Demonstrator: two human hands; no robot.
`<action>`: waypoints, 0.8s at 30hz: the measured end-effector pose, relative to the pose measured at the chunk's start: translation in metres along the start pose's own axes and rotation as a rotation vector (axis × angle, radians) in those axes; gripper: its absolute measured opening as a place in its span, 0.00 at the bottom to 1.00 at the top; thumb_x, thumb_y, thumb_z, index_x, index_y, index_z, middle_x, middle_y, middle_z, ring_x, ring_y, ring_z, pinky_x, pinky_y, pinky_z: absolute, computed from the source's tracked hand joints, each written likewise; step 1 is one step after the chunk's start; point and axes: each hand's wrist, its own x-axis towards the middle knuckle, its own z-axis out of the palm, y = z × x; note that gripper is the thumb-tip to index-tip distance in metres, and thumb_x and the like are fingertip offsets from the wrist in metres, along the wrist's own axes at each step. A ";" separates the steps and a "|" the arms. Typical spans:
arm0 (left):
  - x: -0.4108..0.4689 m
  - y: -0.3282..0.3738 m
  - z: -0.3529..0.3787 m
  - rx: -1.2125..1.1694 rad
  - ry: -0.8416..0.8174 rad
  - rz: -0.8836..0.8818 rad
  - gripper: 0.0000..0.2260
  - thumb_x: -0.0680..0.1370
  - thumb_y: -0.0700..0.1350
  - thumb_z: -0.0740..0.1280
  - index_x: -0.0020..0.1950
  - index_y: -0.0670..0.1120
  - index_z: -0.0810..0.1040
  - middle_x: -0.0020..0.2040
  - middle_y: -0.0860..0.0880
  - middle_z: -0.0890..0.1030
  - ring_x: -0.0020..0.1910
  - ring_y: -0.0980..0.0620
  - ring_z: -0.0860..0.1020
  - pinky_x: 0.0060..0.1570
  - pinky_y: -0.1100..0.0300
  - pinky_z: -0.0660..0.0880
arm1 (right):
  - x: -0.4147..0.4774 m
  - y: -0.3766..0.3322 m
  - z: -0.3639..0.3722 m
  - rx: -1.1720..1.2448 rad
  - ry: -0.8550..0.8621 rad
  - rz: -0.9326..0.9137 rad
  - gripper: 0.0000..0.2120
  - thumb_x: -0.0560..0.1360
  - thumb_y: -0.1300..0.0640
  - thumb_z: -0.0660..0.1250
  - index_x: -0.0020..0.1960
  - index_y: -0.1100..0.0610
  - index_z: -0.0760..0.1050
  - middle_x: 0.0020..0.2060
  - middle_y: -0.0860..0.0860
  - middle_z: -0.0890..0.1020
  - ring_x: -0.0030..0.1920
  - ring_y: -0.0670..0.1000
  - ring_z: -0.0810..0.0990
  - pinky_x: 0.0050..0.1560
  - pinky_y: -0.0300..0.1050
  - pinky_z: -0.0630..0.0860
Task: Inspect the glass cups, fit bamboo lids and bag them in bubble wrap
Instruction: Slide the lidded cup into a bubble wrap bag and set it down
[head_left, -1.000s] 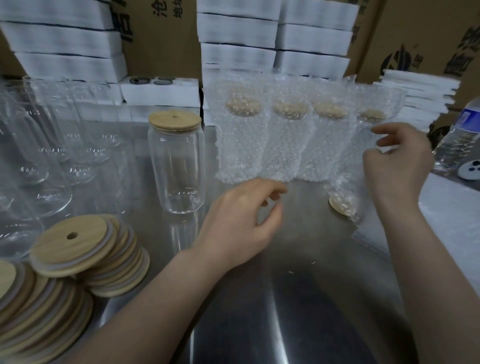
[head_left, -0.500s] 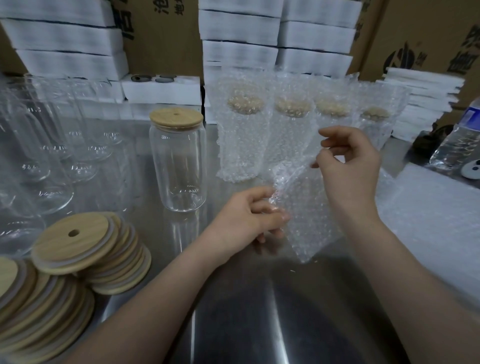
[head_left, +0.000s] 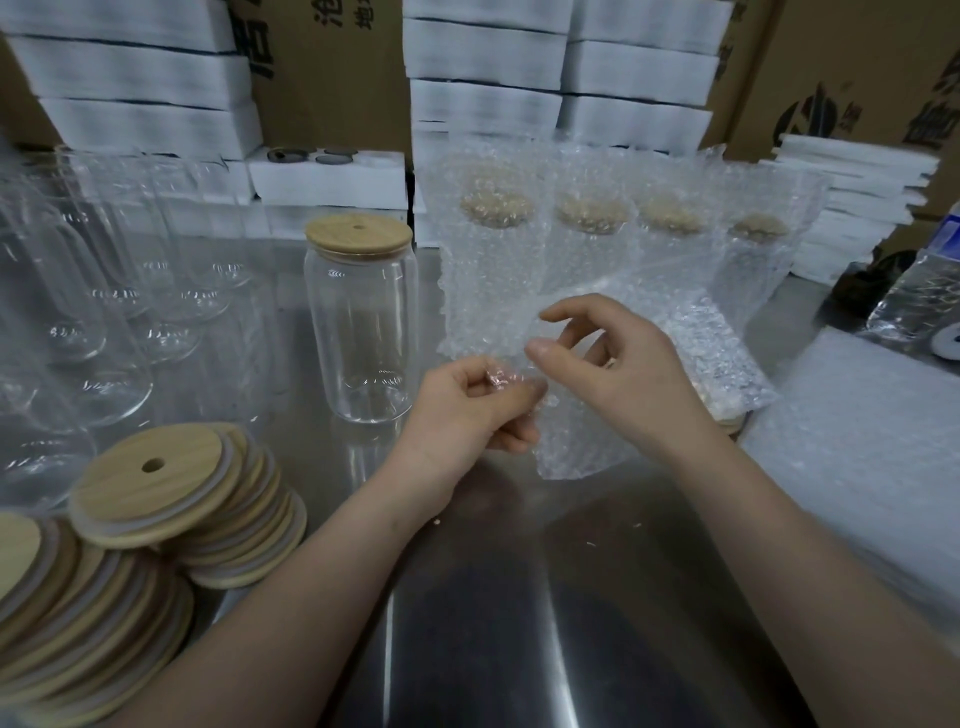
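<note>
Two hands at one bubble wrap bag

Many empty glass cups (head_left: 78, 291) stand at the far left of the steel surface (head_left: 519, 597). In front of them, at the lower left corner, lie leaning stacks of bamboo lids (head_left: 150, 488), each lid with a small hole.

Near the middle stands one glass cup (head_left: 361, 332) upright with a bamboo lid (head_left: 358, 235) fitted on it. It is not wrapped and is just left of the hands.

The left hand (head_left: 467, 410) pinches a corner of the bubble wrap bag (head_left: 566, 447) between the thumb and bent fingers. The bag hangs from there, and its lower edge is close to the surface; I cannot tell whether it touches. The right hand (head_left: 623, 374) is at the same bag, half curled, with the thumb against the film and the index finger stretched above. I cannot tell whether it really grips the film.

Behind the hands, four wrapped cups (head_left: 493, 260) stand side by side in a row, their lids visible through the bubbles. At the right lies a flat pile of bubble wrap (head_left: 872, 441), and beyond it a plastic water bottle (head_left: 924, 296). White foam boxes (head_left: 483, 57) and brown cartons (head_left: 857, 67) are along the back.
</note>
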 end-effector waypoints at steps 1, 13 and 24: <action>0.000 0.000 0.000 0.000 0.013 0.003 0.08 0.76 0.39 0.72 0.48 0.37 0.76 0.32 0.45 0.79 0.28 0.53 0.77 0.31 0.63 0.76 | 0.000 0.000 0.001 -0.024 -0.045 0.023 0.15 0.71 0.42 0.73 0.55 0.43 0.78 0.45 0.45 0.80 0.34 0.44 0.75 0.37 0.34 0.73; -0.001 0.001 -0.001 0.043 0.000 0.018 0.11 0.71 0.33 0.75 0.47 0.31 0.75 0.42 0.37 0.78 0.41 0.44 0.76 0.42 0.54 0.74 | -0.001 -0.004 0.011 0.335 -0.313 0.239 0.11 0.75 0.57 0.72 0.57 0.49 0.80 0.48 0.49 0.86 0.48 0.46 0.85 0.46 0.40 0.82; 0.003 -0.001 -0.003 0.054 0.095 -0.012 0.11 0.74 0.32 0.69 0.38 0.38 0.68 0.35 0.40 0.74 0.35 0.45 0.75 0.32 0.57 0.74 | 0.002 -0.001 0.015 0.294 -0.131 0.258 0.20 0.76 0.71 0.59 0.48 0.47 0.79 0.35 0.44 0.86 0.36 0.47 0.82 0.39 0.43 0.81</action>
